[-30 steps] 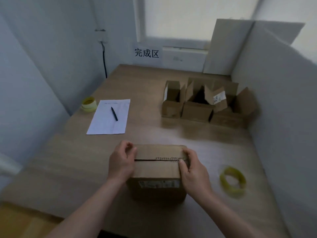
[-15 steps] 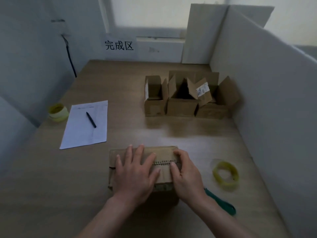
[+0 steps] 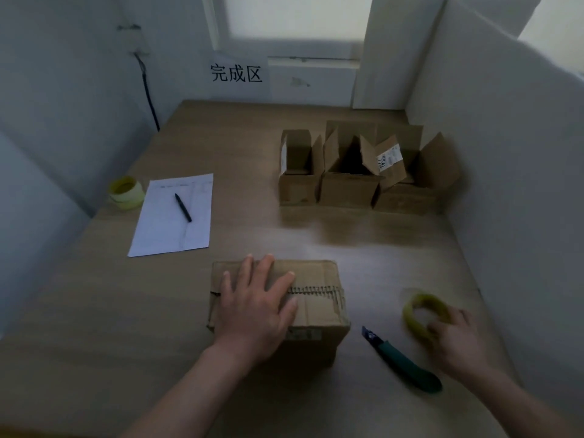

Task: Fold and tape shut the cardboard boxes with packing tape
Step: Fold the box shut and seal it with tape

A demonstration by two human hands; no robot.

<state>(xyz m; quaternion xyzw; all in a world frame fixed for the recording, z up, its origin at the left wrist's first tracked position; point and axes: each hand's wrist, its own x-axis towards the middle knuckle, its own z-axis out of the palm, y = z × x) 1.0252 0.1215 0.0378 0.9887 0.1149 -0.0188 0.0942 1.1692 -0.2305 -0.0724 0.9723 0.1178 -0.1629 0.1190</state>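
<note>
A closed cardboard box (image 3: 319,298) sits on the table in front of me, its top flaps folded down and meeting at a ragged seam. My left hand (image 3: 256,308) lies flat on the box top with straight fingers, pressing the flaps down. To the right, a yellowish roll of packing tape (image 3: 414,308) lies on the table. My right hand (image 3: 455,339), blurred, is at the roll's near side, with fingers reaching into the ring and the thumb over its rim.
A green box cutter (image 3: 401,361) lies between the box and the tape. Three open cardboard boxes (image 3: 347,184) stand at the back right by a white partition (image 3: 505,153). A paper sheet (image 3: 164,222) with a pen (image 3: 183,207) and a second tape roll (image 3: 125,192) lie at left.
My right hand left the box top and moved right to the tape roll. My left hand stayed flat on the flaps. The view shifted slightly.
</note>
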